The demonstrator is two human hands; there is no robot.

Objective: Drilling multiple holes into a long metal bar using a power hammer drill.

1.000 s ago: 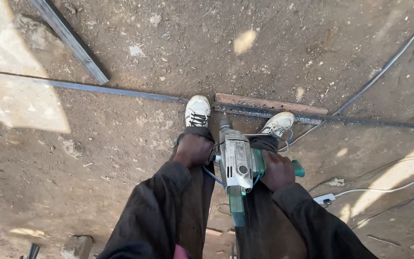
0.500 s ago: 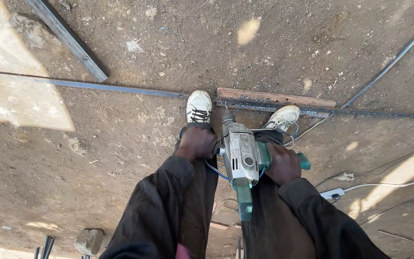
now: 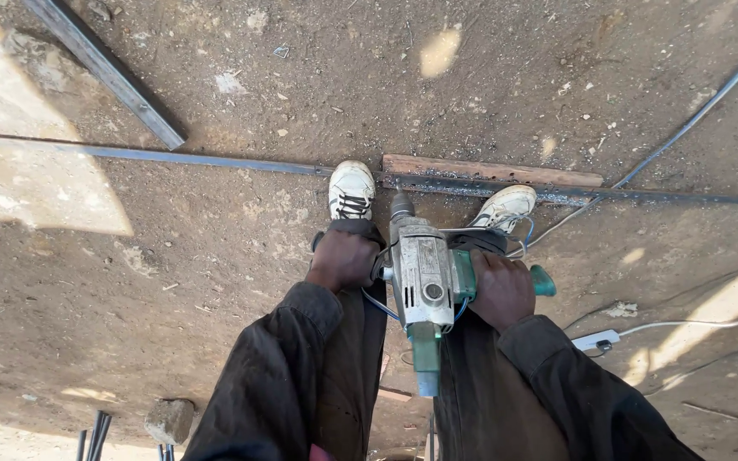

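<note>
At the far left a loose steel bar (image 3: pixel 108 72) lies slanted on the dirt ground (image 3: pixel 172 273), its lower end just above the long flat steel strip (image 3: pixel 172 155) that crosses the whole view. Lower left, a small stone (image 3: pixel 169 420) sits near some rod ends.

The left hand (image 3: pixel 345 258) reaches down from a dark sleeve, knuckles up, clenched around the drill's left side handle. Between the hands hangs the electric drill (image 3: pixel 421 277), grey-bodied with green grips, pointing down so that its bit meets the strip between two white shoes, just beside a wooden plank (image 3: pixel 489 171). The right hand (image 3: pixel 499 290) is wrapped tight around the green right handle, whose end shows beyond the fist.

To the right, a white plug block (image 3: pixel 595 341) with white cable lies on the ground.
</note>
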